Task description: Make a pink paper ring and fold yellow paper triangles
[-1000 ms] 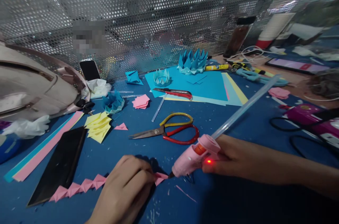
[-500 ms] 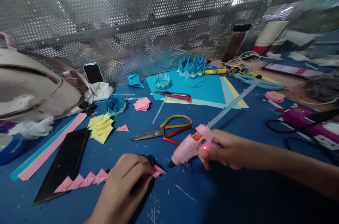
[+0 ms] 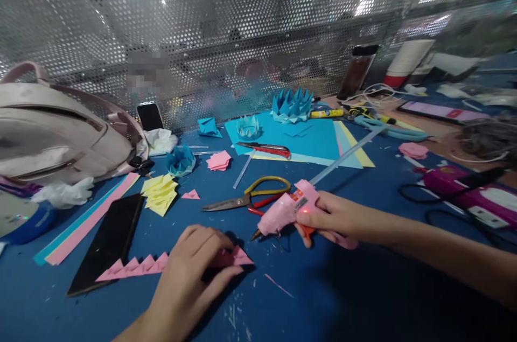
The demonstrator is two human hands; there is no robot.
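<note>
My left hand point(image 3: 197, 266) rests on a strip of linked pink folded-paper triangles point(image 3: 135, 267). Its fingers curl over the strip's right part, and the thumb lies along the near side of the last triangle point(image 3: 241, 257). The strip's left end lies over a black phone point(image 3: 105, 242). In my right hand point(image 3: 329, 218) is a pink hot glue gun point(image 3: 283, 213) with a red light lit. A clear glue stick point(image 3: 351, 153) juts from its back. The nozzle points down left, just off the triangle's right tip, without touching it. My left fingertips are partly hidden.
Scissors point(image 3: 226, 204) lie just behind the glue gun. Yellow folded pieces point(image 3: 159, 194), pink pieces point(image 3: 218, 160) and a cutter point(image 3: 266, 149) are farther back. Blue paper crowns point(image 3: 291, 106) stand by the mesh wall. A bag point(image 3: 60, 132) is left, a purple power strip point(image 3: 464, 191) right.
My left thumb has come into sight along the strip's near side, and more of the last triangle shows. The glue gun has tipped a little, with its orange trigger now visible. The view shifted slightly.
</note>
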